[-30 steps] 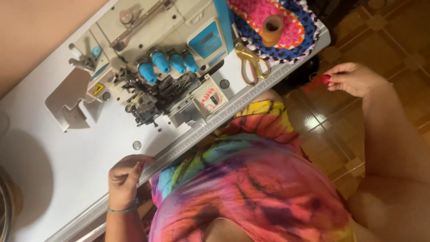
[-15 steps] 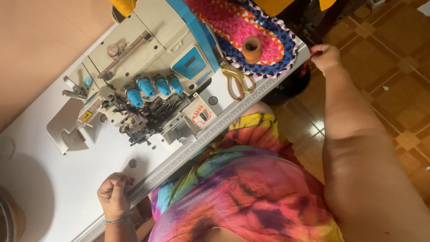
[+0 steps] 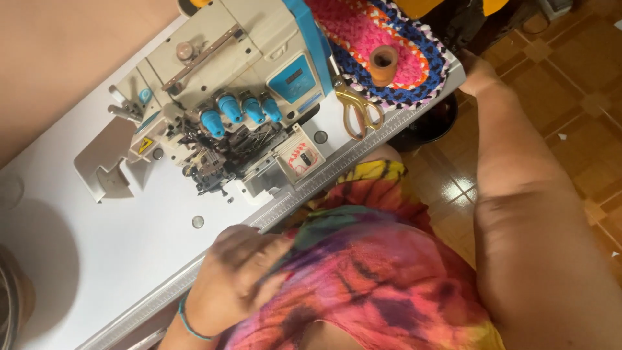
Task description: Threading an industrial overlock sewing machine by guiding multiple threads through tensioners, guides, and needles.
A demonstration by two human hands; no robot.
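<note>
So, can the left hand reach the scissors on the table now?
Probably yes: the left hand rests at the table edge, and bare table lies between it and the scissors.

right hand fingers hidden behind table edge, left hand motion-blurred

We see our left hand resting at the white table edge, touching tie-dye fabric. Right hand reaches beside the crocheted mat, near gold scissors and sewing machine.
</note>
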